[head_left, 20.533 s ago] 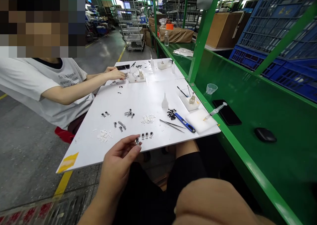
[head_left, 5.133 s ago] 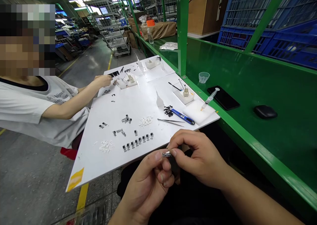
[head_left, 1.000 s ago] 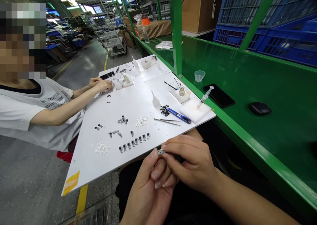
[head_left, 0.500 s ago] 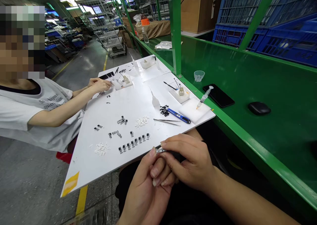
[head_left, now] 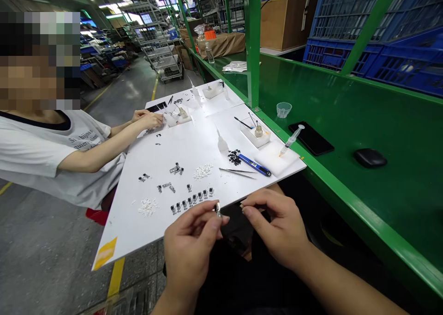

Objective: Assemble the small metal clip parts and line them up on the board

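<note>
We've L hand (head_left: 187, 241) grip pinching a small metal part (head_left: 218, 209); R hand (head_left: 281, 222) grip narrow, can't tell if holding anything. Best pinch lightly, part nr worktop (head_left: 194, 144).

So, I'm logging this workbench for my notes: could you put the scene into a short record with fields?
left hand: holds a small metal part
right hand: apart from the left; unclear if holding anything
table: white, row of parts near its near edge
piles: two white, one black
tools: tweezers, blue knife
syringe: tilted, tip at a white pad
</note>
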`<state>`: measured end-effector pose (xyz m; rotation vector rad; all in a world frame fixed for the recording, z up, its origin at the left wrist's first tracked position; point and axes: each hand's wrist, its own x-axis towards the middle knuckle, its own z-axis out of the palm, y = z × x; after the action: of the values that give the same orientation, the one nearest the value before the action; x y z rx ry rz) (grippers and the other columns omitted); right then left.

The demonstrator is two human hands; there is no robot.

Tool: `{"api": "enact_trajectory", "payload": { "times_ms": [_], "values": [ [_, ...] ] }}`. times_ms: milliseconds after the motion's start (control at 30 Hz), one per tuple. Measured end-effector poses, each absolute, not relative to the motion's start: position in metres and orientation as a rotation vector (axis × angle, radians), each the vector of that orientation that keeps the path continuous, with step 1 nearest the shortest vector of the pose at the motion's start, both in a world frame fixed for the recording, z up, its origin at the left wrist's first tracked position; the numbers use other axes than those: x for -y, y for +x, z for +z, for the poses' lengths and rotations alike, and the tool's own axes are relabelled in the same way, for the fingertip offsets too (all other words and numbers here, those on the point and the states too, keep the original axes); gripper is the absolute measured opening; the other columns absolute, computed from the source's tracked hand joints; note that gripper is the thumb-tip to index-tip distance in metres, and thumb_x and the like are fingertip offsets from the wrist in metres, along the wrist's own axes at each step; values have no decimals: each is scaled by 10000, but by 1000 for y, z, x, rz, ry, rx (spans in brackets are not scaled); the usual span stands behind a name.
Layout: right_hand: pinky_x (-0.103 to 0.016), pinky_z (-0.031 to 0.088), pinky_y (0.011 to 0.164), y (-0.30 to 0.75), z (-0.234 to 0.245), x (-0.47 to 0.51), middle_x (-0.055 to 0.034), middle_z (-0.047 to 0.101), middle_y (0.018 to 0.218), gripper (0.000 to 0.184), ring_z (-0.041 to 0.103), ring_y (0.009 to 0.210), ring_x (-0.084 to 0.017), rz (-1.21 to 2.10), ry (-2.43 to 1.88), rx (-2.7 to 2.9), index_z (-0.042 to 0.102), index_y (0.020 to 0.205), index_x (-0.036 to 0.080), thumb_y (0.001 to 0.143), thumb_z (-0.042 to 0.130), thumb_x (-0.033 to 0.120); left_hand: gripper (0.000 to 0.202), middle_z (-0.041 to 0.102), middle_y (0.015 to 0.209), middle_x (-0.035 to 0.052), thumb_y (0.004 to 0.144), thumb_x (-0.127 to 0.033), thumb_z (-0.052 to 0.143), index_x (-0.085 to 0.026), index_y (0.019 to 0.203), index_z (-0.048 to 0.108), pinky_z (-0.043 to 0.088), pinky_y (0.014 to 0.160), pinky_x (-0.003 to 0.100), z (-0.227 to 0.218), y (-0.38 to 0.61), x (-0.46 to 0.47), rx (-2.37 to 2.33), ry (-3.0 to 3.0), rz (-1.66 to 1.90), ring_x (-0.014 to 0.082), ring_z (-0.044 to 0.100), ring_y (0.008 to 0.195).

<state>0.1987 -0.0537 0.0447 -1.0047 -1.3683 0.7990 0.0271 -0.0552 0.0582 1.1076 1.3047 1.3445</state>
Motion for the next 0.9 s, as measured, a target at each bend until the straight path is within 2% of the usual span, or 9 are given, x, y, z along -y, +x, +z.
{"api": "enact_trajectory", "payload": {
  "times_ms": [100,167,367,433,600,733,900],
  "values": [
    [-269,602,648,195,45,55,-37,780,789,68,729,680,-164,1260,-993,1063,739,867,186,848,720,249,352,780,819,19,720,-140,797,-235,1055,742,595,707,308,55,11,55,-1432,1808,1302,175,711,673],
    [-275,616,665,191,48,55,-42,788,801,116,738,687,-168,1398,-934,939,748,873,183,810,767,279,393,767,840,8,745,-108,763,-260,1103,711,596,714,306,57,10,57,-1378,2049,1272,171,714,686],
    [-264,613,707,185,59,57,-30,774,798,59,735,754,-174,1321,-918,1017,785,866,203,826,741,211,351,731,797,-28,794,-109,716,-284,1093,663,578,655,247,64,18,59,-1342,2083,1243,127,682,628],
    [-254,609,729,184,60,59,-29,779,827,91,735,785,-171,1283,-919,1042,795,879,214,836,722,183,342,740,799,-35,797,-114,722,-295,1082,669,576,657,235,64,20,58,-1332,2055,1247,122,691,633],
    [-277,617,791,178,58,62,-39,798,858,97,753,829,-185,1357,-926,961,794,917,213,838,738,222,338,748,814,-40,799,-126,736,-305,1078,669,573,674,234,64,19,58,-1338,2046,1254,122,702,656],
    [-307,628,783,175,55,62,-49,796,870,126,752,811,-190,1449,-892,870,783,922,201,816,770,269,327,708,802,-30,804,-117,722,-282,1076,643,556,660,249,64,17,57,-1316,2132,1249,119,657,650],
    [-264,598,688,179,50,57,-21,755,763,229,711,707,-150,1627,-827,807,774,988,199,781,812,288,290,594,674,-37,784,-125,722,-230,1041,641,479,548,242,66,15,50,-1294,2320,1242,110,539,560]
  ]
}}
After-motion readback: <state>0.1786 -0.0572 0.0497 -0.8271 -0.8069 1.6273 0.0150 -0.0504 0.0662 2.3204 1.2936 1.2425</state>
